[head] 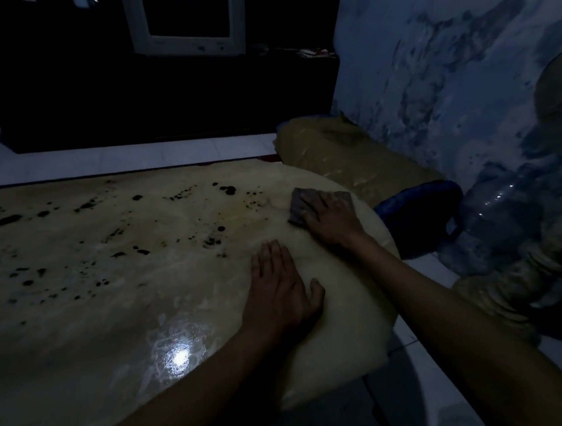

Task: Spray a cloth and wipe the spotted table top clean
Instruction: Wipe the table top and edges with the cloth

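A pale beige table top (93, 297) fills the lower left of the head view, with several dark spots (7, 220) across its far and left parts. A grey cloth (299, 199) lies near the table's far right edge. My right hand (332, 219) presses flat on the cloth, fingers straight. Nearer to me, my left hand (282, 288) rests flat on the bare table top, fingers straight and holding nothing. A bright light reflection (179, 357) shines on the wet-looking surface near the front. No spray bottle is in view.
A tan cushion (347, 154) lies beyond the table's right end. A blue chair (420, 212) and a large clear water bottle (498, 227) stand to the right against the mottled wall (440, 73). A white-framed screen (186, 8) stands in the dark at the back.
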